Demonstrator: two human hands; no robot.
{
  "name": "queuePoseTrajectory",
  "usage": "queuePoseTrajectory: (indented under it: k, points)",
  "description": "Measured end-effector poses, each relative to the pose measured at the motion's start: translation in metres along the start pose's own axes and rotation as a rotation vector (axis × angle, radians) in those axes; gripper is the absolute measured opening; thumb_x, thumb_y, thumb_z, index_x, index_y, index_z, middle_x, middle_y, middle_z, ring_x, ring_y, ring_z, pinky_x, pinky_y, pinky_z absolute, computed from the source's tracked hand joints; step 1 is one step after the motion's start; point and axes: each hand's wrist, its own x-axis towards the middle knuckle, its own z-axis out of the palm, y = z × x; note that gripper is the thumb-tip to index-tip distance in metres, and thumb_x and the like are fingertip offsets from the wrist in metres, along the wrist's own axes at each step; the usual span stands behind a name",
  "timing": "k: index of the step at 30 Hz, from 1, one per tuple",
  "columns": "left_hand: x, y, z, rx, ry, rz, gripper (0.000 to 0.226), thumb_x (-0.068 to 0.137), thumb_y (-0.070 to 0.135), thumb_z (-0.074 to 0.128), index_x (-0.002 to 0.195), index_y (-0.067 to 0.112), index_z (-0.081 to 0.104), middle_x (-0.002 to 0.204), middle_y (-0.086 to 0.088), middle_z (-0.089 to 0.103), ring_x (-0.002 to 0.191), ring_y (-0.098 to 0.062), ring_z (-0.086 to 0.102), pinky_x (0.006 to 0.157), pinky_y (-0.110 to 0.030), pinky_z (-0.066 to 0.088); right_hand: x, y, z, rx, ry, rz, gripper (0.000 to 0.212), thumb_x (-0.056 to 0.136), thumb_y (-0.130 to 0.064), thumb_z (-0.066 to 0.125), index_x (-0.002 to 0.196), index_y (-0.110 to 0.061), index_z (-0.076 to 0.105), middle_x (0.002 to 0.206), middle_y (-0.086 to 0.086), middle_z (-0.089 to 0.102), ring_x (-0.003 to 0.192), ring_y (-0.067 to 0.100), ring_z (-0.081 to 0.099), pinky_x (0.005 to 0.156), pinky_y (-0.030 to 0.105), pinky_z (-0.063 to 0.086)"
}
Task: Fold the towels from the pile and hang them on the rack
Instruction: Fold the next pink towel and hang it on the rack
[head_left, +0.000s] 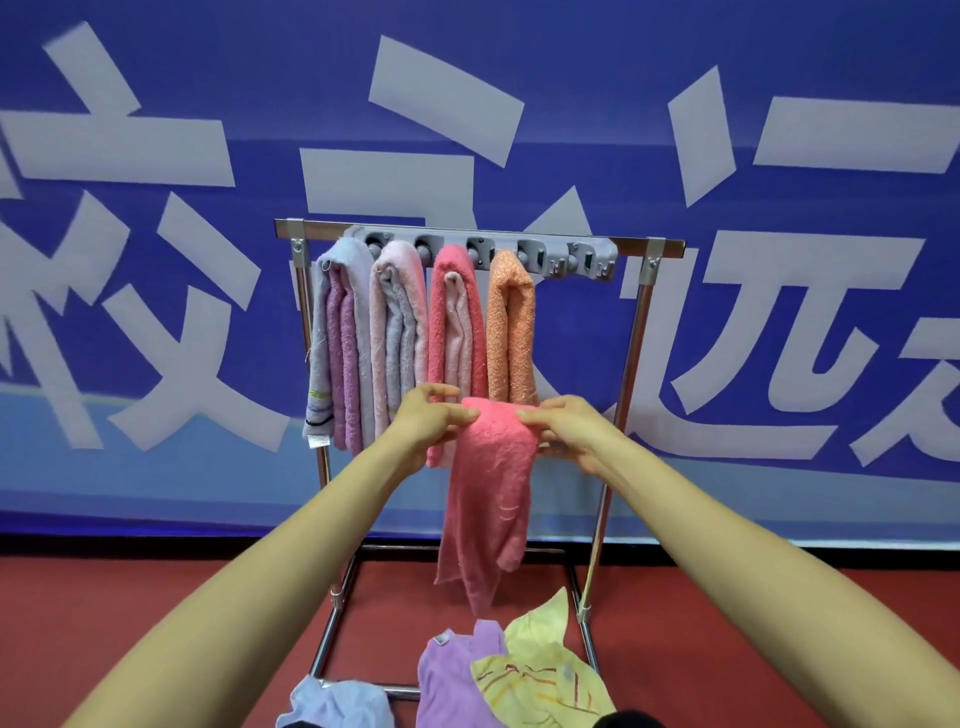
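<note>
**Now: coral-pink towel held up before the rack**

A coral-pink towel (488, 483) is held in the air in front of the drying rack (631, 364), pinched at its top from both sides. The left hand (431, 421) is closed on the towel's upper left part, with the thumb above and the fingers stretched toward the cloth. The right hand (566, 431) is closed on the upper right part in much the same way. Between the two hands the top of the towel is gathered into a rounded fold. The rest hangs down as a narrow, creased length, and its lower end is seen just above the pile.

Four folded towels are draped side by side from a grey hook bar (597, 254) fixed under the rack's top rail. From the left, a lavender towel (337, 338), a pale pink towel (397, 332), a salmon towel (457, 322) and an orange towel (511, 327) are hung there. The lower ends of the salmon and orange ones are overlapped in the view by the held towel; whether they are touched cannot be told.

At the bottom of the view, loose towels are spread on the red floor (156, 597) by the rack's base. A light blue towel (337, 701) lies at the left, a purple towel (447, 675) in the middle, and a yellow striped towel (540, 670) is laid partly over the purple one. Behind the rack a blue banner (208, 104) with large pale characters is stretched across the wall.
</note>
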Motion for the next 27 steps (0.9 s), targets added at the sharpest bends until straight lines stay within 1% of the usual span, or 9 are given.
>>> queuePoseTrajectory:
  k: [4,8,11,17,20,21,23,25,27]
  points:
    - [-0.002,0.006,0.010,-0.052,0.037,0.059,0.036,0.081,-0.003,0.069,0.112,0.007,0.053,0.085,-0.007,0.060,0.063,-0.012,0.055,0.051,-0.019,0.047,0.008,-0.012,0.001,-0.328,0.305,-0.164,0.047,0.078,-0.041,0.074,0.109,-0.015,0.049,0.100,0.003,0.059,0.093,0.023,0.063,0.087,0.044,0.053]
    - [0.000,0.006,0.009,-0.059,0.049,0.092,0.033,0.084,-0.006,0.064,0.110,0.010,0.052,0.096,-0.012,0.059,0.068,-0.012,0.055,0.056,-0.021,0.047,0.000,-0.016,-0.001,-0.300,0.030,-0.004,0.047,0.084,-0.016,0.072,0.121,-0.008,0.044,0.084,0.009,0.058,0.063,0.015,0.056,0.068,0.036,0.053]
    - [-0.002,0.000,0.006,-0.093,-0.038,0.128,0.038,0.087,-0.006,0.061,0.121,0.007,0.049,0.094,-0.010,0.060,0.072,-0.012,0.059,0.067,-0.026,0.051,0.006,-0.020,-0.009,-0.272,0.101,-0.103,0.056,0.082,-0.007,0.071,0.129,-0.007,0.040,0.099,0.015,0.059,0.073,0.019,0.060,0.081,0.040,0.056]
    - [-0.004,-0.016,0.008,-0.056,-0.015,0.090,0.038,0.081,-0.004,0.069,0.111,0.006,0.047,0.079,-0.008,0.059,0.062,-0.015,0.058,0.058,-0.028,0.051,0.006,-0.028,-0.008,-0.039,0.119,-0.075,0.038,0.089,-0.007,0.064,0.122,-0.010,0.044,0.094,0.009,0.058,0.066,0.011,0.054,0.057,0.024,0.046]
    - [-0.005,-0.013,0.012,-0.188,0.001,0.010,0.029,0.084,-0.007,0.065,0.100,0.009,0.048,0.079,-0.009,0.056,0.050,-0.011,0.051,0.042,-0.020,0.044,0.005,-0.024,-0.008,-0.022,0.112,-0.045,0.011,0.091,-0.008,0.061,0.094,-0.011,0.051,0.083,0.008,0.053,0.061,0.013,0.046,0.057,0.027,0.037]
    - [-0.005,-0.013,0.014,-0.208,-0.001,-0.006,0.027,0.085,-0.007,0.063,0.101,0.009,0.048,0.079,-0.009,0.055,0.047,-0.011,0.049,0.038,-0.018,0.041,0.006,-0.023,-0.009,-0.021,0.096,-0.031,0.011,0.091,-0.007,0.061,0.088,-0.011,0.051,0.078,0.007,0.050,0.060,0.014,0.043,0.058,0.027,0.036]
    - [-0.006,-0.013,0.017,-0.199,-0.010,-0.027,0.028,0.089,-0.008,0.058,0.109,0.007,0.047,0.079,-0.010,0.056,0.048,-0.014,0.051,0.032,-0.015,0.036,0.006,-0.022,-0.013,-0.036,0.059,-0.023,0.020,0.088,-0.005,0.064,0.102,-0.008,0.050,0.081,0.011,0.052,0.068,0.022,0.046,0.068,0.037,0.047]
    - [-0.006,-0.012,0.020,-0.171,-0.024,-0.033,0.030,0.091,-0.006,0.054,0.117,0.008,0.046,0.079,-0.009,0.056,0.052,-0.015,0.051,0.031,-0.015,0.035,0.008,-0.020,-0.019,-0.065,0.045,-0.025,0.046,0.084,-0.002,0.066,0.123,-0.009,0.043,0.099,0.020,0.061,0.083,0.026,0.049,0.087,0.045,0.050]
    - [-0.005,-0.010,0.020,-0.154,-0.069,-0.021,0.037,0.092,-0.004,0.055,0.126,0.007,0.045,0.082,-0.007,0.057,0.053,-0.011,0.052,0.038,-0.016,0.040,0.008,-0.019,-0.022,-0.058,0.079,-0.058,0.053,0.083,0.002,0.066,0.129,-0.010,0.043,0.114,0.023,0.062,0.086,0.025,0.057,0.087,0.040,0.054]
